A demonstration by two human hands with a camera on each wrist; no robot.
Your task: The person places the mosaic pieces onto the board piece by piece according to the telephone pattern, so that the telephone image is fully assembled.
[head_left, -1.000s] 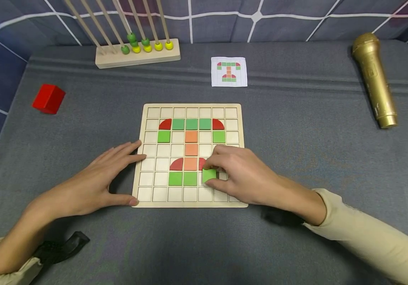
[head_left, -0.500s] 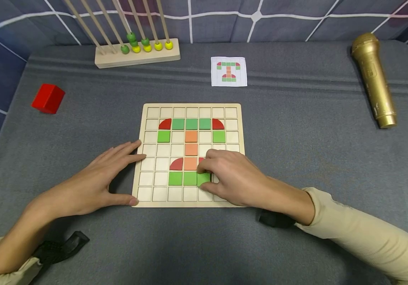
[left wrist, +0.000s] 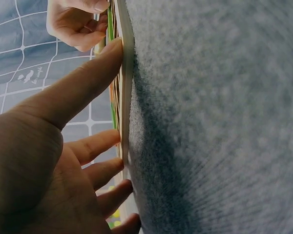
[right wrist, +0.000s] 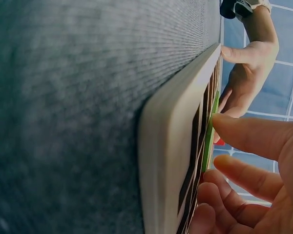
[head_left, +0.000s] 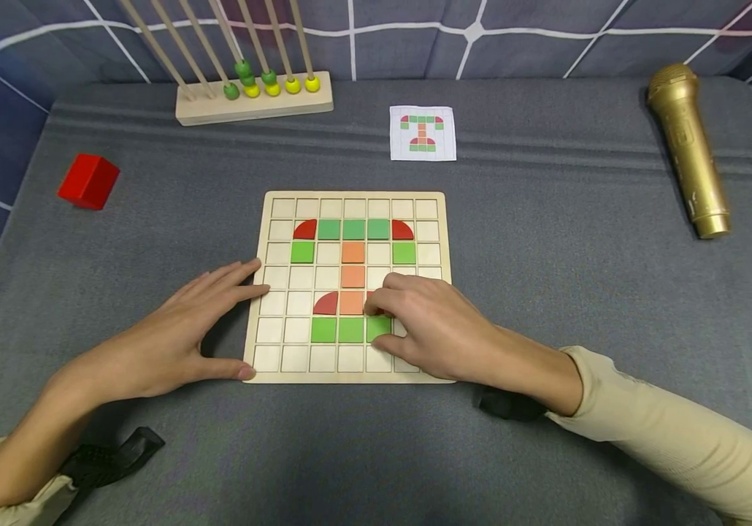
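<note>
A square wooden grid board lies on the cloth, with flat coloured tiles in its cells. My left hand rests along the board's left edge, fingers spread and thumb at the near corner. Over the lower right cells, my right hand pinches a green square tile that lies in its cell, thumb at the near side and index finger at the far side. This tile ends a row of green squares. Orange squares form a column above. A red quarter-circle tile shows left of it; its right counterpart is mostly covered by my fingers.
A paper card with a similar coloured pattern lies behind the board. Farther back left stands a wooden bead abacus. A red block lies at the left, a gold microphone at the right.
My right hand has brought the green square tile leftward into the cell at the row's right end, where it now sits in line. My left hand has stayed on the board's edge.
</note>
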